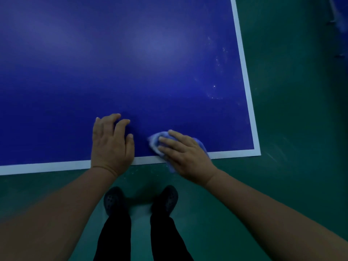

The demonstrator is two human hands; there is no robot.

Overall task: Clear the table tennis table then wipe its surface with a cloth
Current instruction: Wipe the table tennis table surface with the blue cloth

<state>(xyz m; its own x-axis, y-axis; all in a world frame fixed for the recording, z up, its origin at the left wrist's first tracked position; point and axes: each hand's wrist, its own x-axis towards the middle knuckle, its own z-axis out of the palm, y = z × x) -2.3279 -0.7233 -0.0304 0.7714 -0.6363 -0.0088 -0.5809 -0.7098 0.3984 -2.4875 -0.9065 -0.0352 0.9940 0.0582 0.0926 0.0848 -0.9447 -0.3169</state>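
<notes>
The blue table tennis table point(131, 63) with white edge lines fills the upper part of the view; its near right corner sits at the right. My right hand point(183, 156) presses a light blue cloth point(155, 141) flat on the table at the near edge, fingers straight and pointing left. My left hand point(111, 144) rests on the table just left of it, fingers spread and slightly bent, holding nothing. Whitish smears and specks point(216, 87) show on the surface near the right edge.
Green floor point(291, 119) surrounds the table at the right and in front. My legs in dark trousers and dark shoes point(140, 200) stand right at the near edge. No objects lie on the visible part of the table.
</notes>
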